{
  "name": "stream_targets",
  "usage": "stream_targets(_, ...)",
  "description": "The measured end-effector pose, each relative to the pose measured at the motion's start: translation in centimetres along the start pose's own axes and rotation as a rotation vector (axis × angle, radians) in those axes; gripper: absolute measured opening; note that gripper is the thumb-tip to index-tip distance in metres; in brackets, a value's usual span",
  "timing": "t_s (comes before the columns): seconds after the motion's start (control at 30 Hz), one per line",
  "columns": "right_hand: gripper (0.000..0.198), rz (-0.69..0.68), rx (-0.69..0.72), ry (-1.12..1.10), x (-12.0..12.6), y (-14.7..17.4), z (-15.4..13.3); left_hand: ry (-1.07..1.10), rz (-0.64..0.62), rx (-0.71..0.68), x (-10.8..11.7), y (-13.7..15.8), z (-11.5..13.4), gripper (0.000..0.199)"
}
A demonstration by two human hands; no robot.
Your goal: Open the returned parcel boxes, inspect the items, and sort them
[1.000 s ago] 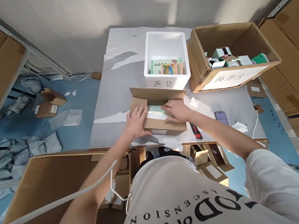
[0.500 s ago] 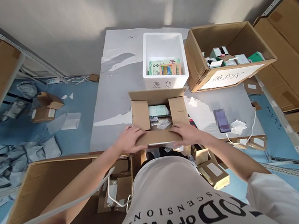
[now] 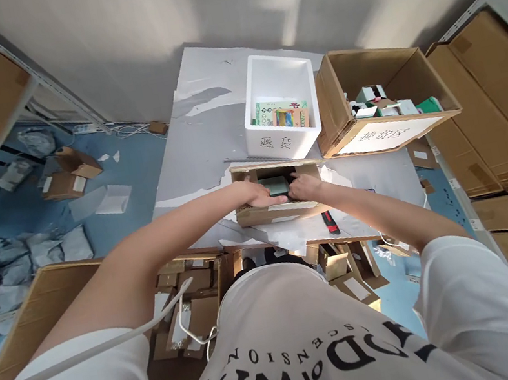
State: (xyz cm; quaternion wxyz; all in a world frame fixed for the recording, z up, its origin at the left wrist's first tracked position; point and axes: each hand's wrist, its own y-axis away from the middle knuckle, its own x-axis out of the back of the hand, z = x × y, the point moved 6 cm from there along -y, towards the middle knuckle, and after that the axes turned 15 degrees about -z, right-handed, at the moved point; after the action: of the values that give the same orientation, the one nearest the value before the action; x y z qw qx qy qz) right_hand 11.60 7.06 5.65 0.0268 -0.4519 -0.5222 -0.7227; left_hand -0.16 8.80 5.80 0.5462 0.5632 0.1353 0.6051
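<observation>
A small cardboard box [image 3: 278,213] stands at the table's front edge with both my hands reaching in over its rim. Inside it lies a pale green box [image 3: 275,185], partly covered by my fingers. At that box's left end is my left hand [image 3: 255,193], its thumb stretched out to the right and apart from the fingers. My right hand [image 3: 305,186] is at the right end with fingers curled down; what they grip, if anything, is hidden.
Behind stand a white foam box [image 3: 284,140] with colourful packets and a large cardboard carton [image 3: 330,114] holding small boxes. A red and black cutter [image 3: 330,222] lies right of the small box. Below left is an open carton [image 3: 52,304]; a white cable [image 3: 90,352] crosses over it.
Both hands have moved from the near flap into the small box. Its flaps no longer stand spread out over the top. The cutter is now in fuller view.
</observation>
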Motion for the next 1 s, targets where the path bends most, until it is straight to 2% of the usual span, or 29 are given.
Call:
stream_targets(0.1,0.028,0.005,-0.035,0.164,0.0,1.1,0.1,0.022,0.013,-0.051,1.3,-0.6,0.8,0.069)
stream_targets(0.2,0.031,0.042,-0.061,0.167,0.1,2.4,0.0,0.005,-0.005,-0.158,1.8,-1.9,3.1,0.056)
stream_targets(0.27,0.035,0.041,-0.141,0.107,-0.4,3.4,0.5,-0.052,-0.004,-0.078,0.9,-2.6,3.9,0.049)
stream_targets(0.33,0.052,0.025,-0.326,-0.032,-1.6,4.5,1.8,-0.115,0.083,0.043,-0.4,-2.4,3.8,0.049)
stream_targets(0.4,0.085,0.002,-0.509,-0.195,-3.7,5.6,3.3,-0.169,0.222,0.126,-2.1,-1.1,3.0,0.06)
stream_targets(0.43,0.103,-0.013,-0.555,-0.264,-5.1,6.0,3.7,-0.2,0.276,0.172,-3.2,-0.2,2.3,0.07)
stream_targets(0.5,0.128,-0.043,-0.543,-0.365,-7.9,5.9,3.6,-0.188,0.423,0.268,-5.0,2.0,0.3,0.095)
stream_targets(0.57,0.138,-0.04,-0.487,-0.466,-10.3,5.4,3.1,-0.095,0.519,0.398,-6.9,3.9,-2.1,0.118)
stream_targets(0.6,0.139,-0.017,-0.476,-0.518,-11.2,5.2,2.8,-0.069,0.536,0.421,-7.8,4.4,-3.0,0.125)
stream_targets(0.7,0.135,0.075,-0.505,-0.573,-12.1,5.4,2.5,-0.041,0.515,0.417,-9.5,4.8,-4.3,0.13)
stream_targets(0.77,0.124,0.119,-0.505,-0.494,-10.7,5.7,2.5,-0.053,0.506,0.399,-9.5,4.9,-4.4,0.129)
stream_targets(0.87,0.079,0.145,-0.329,-0.357,-6.6,4.4,1.9,-0.092,0.537,0.349,-7.9,5.1,-3.7,0.11)
stream_targets(0.93,0.05,0.03,-0.141,-0.305,-4.6,1.6,1.1,-0.105,0.515,0.3,-6.4,4.0,-3.0,0.081)
stream_targets(0.97,0.045,-0.076,-0.047,-0.253,-4.2,-0.2,0.5,-0.104,0.481,0.281,-5.8,3.0,-2.6,0.068)
stream_targets(1.0,0.047,-0.175,0.027,-0.16,-4.0,-1.9,0.1,-0.1,0.431,0.259,-5.3,1.7,-2.4,0.058)
